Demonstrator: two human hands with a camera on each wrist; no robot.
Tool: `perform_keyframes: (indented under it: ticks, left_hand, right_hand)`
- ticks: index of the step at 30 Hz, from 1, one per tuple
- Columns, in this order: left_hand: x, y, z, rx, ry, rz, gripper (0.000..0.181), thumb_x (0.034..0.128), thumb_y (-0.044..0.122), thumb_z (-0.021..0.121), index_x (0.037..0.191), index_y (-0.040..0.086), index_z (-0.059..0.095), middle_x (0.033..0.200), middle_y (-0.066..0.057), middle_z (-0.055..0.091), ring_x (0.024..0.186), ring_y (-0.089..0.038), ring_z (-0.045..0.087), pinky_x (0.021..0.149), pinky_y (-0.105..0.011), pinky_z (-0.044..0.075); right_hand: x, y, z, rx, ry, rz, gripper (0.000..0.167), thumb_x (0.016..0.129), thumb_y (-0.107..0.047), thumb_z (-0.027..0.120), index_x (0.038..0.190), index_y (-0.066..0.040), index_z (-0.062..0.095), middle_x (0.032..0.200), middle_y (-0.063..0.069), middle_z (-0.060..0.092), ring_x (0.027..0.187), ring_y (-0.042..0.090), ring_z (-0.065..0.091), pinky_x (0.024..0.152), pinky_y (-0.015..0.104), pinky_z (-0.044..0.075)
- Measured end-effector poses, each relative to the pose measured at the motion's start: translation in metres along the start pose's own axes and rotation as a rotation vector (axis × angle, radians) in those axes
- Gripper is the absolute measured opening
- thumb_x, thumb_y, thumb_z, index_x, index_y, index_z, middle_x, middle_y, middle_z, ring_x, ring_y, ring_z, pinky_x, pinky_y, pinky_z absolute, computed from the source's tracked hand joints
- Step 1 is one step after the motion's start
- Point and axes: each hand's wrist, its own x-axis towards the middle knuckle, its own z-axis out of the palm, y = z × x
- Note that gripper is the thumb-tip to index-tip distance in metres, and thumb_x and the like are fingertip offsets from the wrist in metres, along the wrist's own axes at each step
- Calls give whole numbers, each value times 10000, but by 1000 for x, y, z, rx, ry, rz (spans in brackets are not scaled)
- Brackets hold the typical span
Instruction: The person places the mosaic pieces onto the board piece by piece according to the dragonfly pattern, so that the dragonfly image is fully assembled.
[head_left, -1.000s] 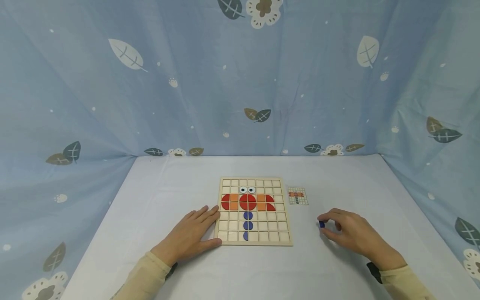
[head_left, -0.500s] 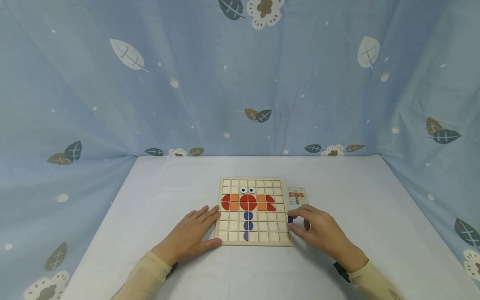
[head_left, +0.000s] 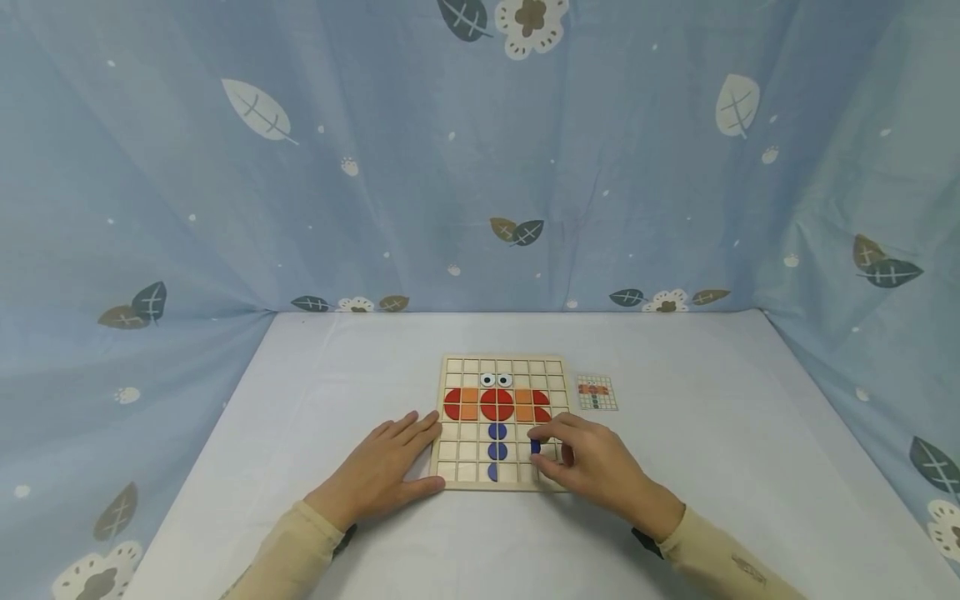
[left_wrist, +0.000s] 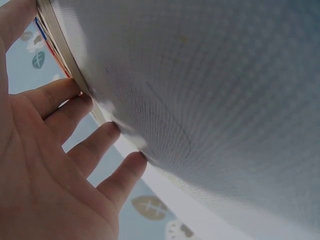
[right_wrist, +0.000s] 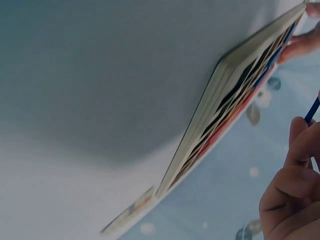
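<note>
A wooden grid board (head_left: 468, 451) lies on the table, with red, orange and blue shaped pieces and two eye pieces set in its cells. Three rows of blue pieces (head_left: 497, 451) run down its middle; the lowest row shows only a left half. Along the board's left edge rests my left hand (head_left: 378, 467), fingers extended and touching the frame. My right hand (head_left: 596, 462) pinches a small blue piece (head_left: 536, 447) between thumb and fingers, above the board's lower right cells. That hand hides part of the board's right side.
A small pattern card (head_left: 597, 392) with a similar figure lies right of the board. The white table (head_left: 360, 358) meets a blue leaf-print curtain (head_left: 420, 167) behind and at both sides.
My right hand has moved left with the blue piece, from the bare table right of the board to over the board. The left hand has stayed at the board's edge.
</note>
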Motion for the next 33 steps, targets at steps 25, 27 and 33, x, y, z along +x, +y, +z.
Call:
perform_keyframes:
  ticks: [25, 27, 33]
  left_hand:
    - [0, 0, 0, 5, -4, -10, 807, 954, 619, 581, 1544, 88, 435, 1620, -48, 366, 1467, -356, 348, 1161, -552, 317]
    - [0, 0, 0, 6, -4, -13, 810, 952, 622, 580, 1544, 90, 435, 1621, -45, 366, 1468, -352, 347, 1163, -551, 314]
    - [0, 0, 1, 3, 2, -9, 809, 952, 628, 575, 1544, 94, 437, 1619, -43, 370, 1468, -347, 348, 1164, -555, 311]
  right_hand:
    - [23, -22, 30, -154, -227, -74, 254, 841, -340, 830, 1039, -187, 791, 980, -78, 707, 835, 31, 637, 740, 259, 570]
    - [23, -22, 31, -148, -233, -74, 245, 840, -331, 833, 1032, -186, 791, 976, -77, 706, 831, 28, 632, 736, 255, 569]
    - [24, -21, 33, -135, -239, -71, 212, 840, -294, 832, 1011, -178, 787, 958, -76, 707, 787, 16, 603, 692, 233, 551]
